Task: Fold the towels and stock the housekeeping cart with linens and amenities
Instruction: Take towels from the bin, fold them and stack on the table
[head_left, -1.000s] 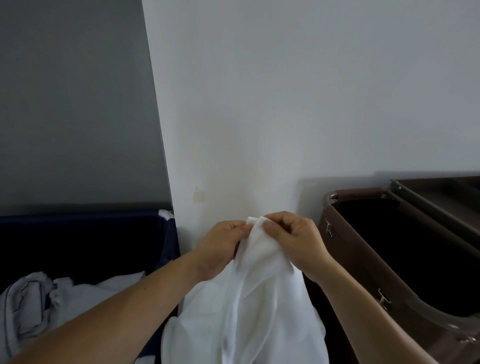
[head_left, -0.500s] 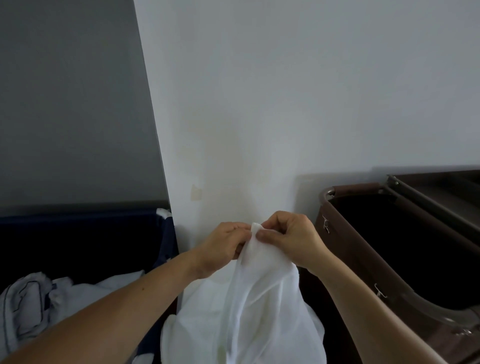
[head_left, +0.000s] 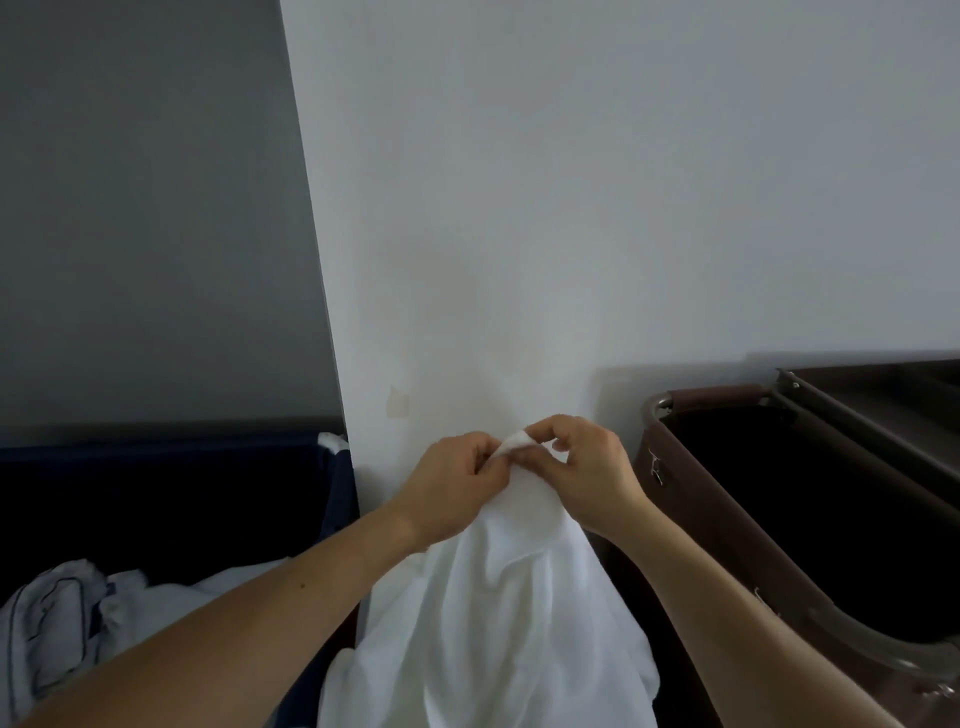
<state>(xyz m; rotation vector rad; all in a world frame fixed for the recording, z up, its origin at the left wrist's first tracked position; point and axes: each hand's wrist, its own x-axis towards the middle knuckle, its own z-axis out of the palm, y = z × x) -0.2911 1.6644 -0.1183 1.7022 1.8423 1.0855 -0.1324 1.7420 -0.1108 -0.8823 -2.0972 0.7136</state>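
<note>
Pinching a corner tip of the white linen (head_left: 498, 597), left grip (head_left: 457, 488) and right grip (head_left: 582, 467) both closed on it, held up between navy hamper (head_left: 340, 493) and brown cart bag (head_left: 717, 540). Narrowed from a broader bunch a second ago; corner found, probably ready for spreading to fold.

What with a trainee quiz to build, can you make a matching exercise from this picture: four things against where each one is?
Things
1. white cloth
2. dark blue bin
3. brown hamper
4. crumpled linen

Places
A. far right, by the white wall
B. bottom left corner of the view
C. centre, top pinched by the left hand and right hand
D. left, its rim beside the wall's corner

Pairs: 1-C, 2-D, 3-A, 4-B
</note>
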